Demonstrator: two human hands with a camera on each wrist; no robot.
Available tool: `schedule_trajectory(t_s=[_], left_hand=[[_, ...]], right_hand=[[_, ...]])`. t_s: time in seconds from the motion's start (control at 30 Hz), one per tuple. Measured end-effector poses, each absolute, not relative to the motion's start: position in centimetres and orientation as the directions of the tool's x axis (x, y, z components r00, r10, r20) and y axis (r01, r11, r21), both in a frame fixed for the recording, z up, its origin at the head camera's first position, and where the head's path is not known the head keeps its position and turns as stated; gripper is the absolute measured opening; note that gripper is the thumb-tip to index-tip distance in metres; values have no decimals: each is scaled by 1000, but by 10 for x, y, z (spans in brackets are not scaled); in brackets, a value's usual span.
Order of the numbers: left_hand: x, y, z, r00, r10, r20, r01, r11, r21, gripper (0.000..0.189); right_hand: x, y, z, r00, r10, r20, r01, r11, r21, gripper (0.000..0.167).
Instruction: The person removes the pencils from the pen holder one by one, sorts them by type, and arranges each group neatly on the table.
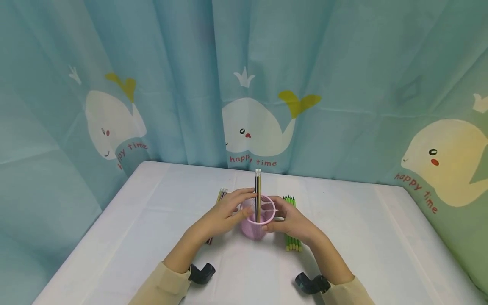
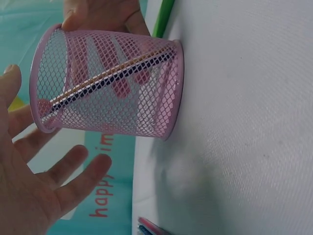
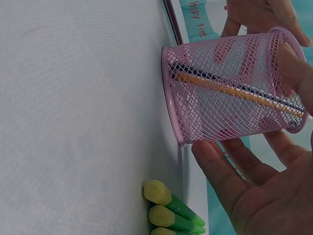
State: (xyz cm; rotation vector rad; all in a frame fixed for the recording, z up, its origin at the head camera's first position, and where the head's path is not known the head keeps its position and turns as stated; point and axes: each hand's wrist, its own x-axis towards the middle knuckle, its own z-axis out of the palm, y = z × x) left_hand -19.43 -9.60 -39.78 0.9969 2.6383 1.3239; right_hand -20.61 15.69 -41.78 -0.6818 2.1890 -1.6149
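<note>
A pink mesh pencil cup (image 1: 252,231) stands upright on the white table. Two pencils (image 1: 258,180), one dark and one yellowish, lean inside it, seen slantwise through the mesh in both wrist views. My right hand (image 1: 292,222) grips the cup from the right, thumb at the near side and fingers around the back. On the other side, my left hand (image 1: 224,214) has its fingers spread loosely by the rim and beside the pencils' upper part. In the left wrist view, the left hand (image 2: 34,181) shows fingertips right at the rim.
Several green pencils (image 1: 293,244) with yellowish ends lie right of the cup, partly behind the right hand. More pencils (image 1: 222,194) lie to the left, partly covered by the left hand. A blue curtain (image 1: 343,140) with whale prints hangs behind the table (image 1: 362,237).
</note>
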Motion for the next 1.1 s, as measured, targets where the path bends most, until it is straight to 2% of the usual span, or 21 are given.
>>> schedule_trajectory(t_s=[0.2,0.53,1.1], left_hand=[[-195,-93,-401,-778,569,267,563,441,699,47],[-196,-91,-406,-782,553,287,575,463,675,49],[-196,-92,-405,-800,506,323,562,441,700,46]], right_hand=[[-206,157,-418,-833,-553,4,-175,257,-951,71],[-208,157,-420,-836,-549,-6,-163,258,-952,71],[-207,156,-419,-831,-556,-1,-168,252,-953,72]])
